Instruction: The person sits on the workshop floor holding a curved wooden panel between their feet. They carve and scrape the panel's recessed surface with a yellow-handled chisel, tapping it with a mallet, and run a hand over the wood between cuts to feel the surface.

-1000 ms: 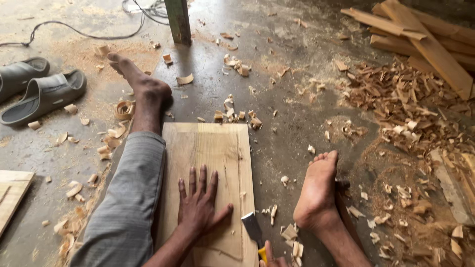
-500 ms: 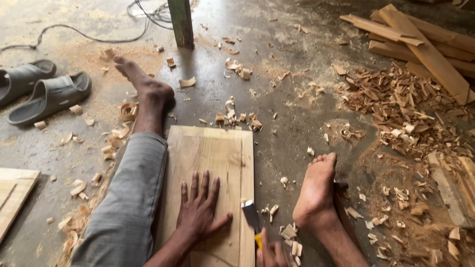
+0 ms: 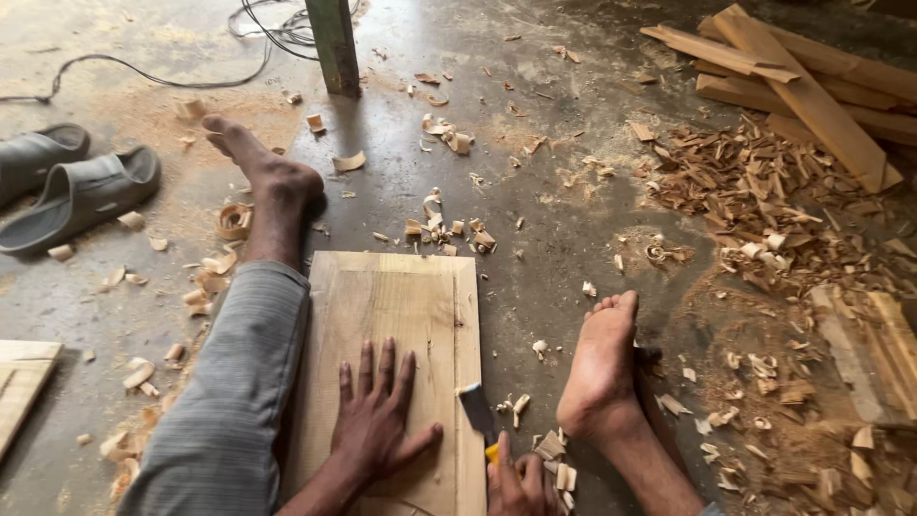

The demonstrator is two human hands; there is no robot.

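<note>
Concrete floor (image 3: 573, 220), person sitting on it, legs spread either side of one pale wooden board (image 3: 401, 306) lying flat. The board is my landmark for everything below.

Left hand (image 3: 377, 425) is pressed flat on the near end of the board, fingers spread wide, gripping nothing, just pinning it. Right hand (image 3: 521, 483) sits just off the board's near right corner, fingers curled shut around the yellow handle of one chisel (image 3: 476, 413); the blade rests against the board's right edge.

Left foot (image 3: 253, 162) is beyond the board's far left corner, with the grey trouser leg (image 3: 234, 401) running along its left edge. Right foot (image 3: 600, 368) is right of the board, close to the blade.

Risks, my read:
- Blade slips off the edge, toward the left thumb or the right foot. Both are bare and close.
- Board is held only by palm pressure; a hard push could skate it on the dusty floor.
- Loose shavings underfoot give poor footing.

Counts:
- 1 board being worked, plus 1 partial panel (image 3: 21, 387) far left of it
- 1 chisel
- 2 grey sandals (image 3: 72, 191), far left of the board
- 1 stack of timber offcuts (image 3: 802, 86), far right, several pieces, exact number unclear
- 1 green post (image 3: 334, 43) beyond the board, cable (image 3: 143, 76) trailing left of it
- wood shavings (image 3: 755, 201): too many to count, thickest to the right
</note>
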